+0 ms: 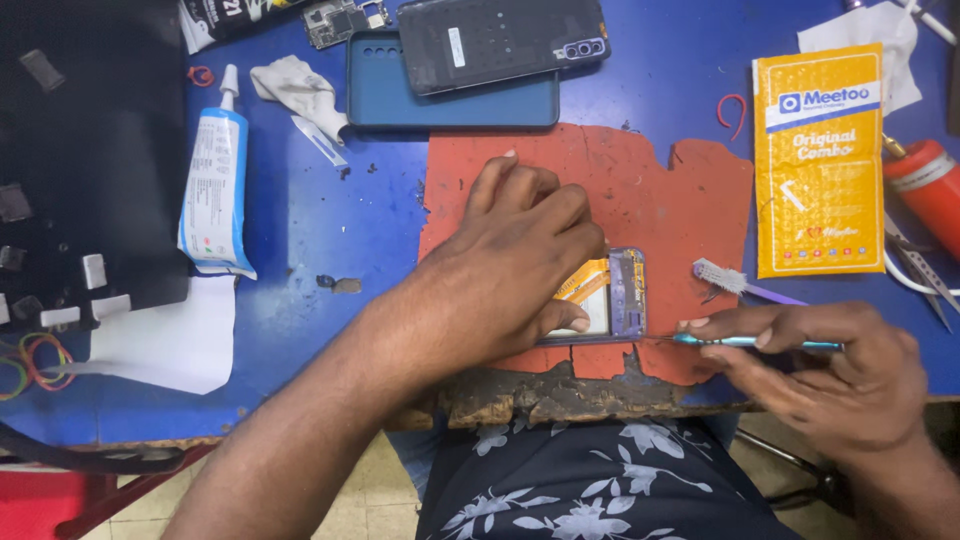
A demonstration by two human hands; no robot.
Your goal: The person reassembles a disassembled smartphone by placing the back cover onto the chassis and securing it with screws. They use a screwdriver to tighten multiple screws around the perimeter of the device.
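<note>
My left hand [510, 255] lies flat over an opened phone [620, 295] on a worn red mat [650, 190], covering most of it. Only the phone's right end shows, with an orange flex cable and a purple frame. My right hand [830, 365] grips a thin teal-handled screwdriver [750, 342], its tip touching the phone's lower right corner.
A dark phone back cover [500, 40] rests on a blue case [450, 95] at the top. A white glue tube [215, 190] lies left, a yellow packet [820, 160] right, a small brush [735, 282] beside the phone, a red canister [925, 185] far right. A black tray [80, 160] sits at left.
</note>
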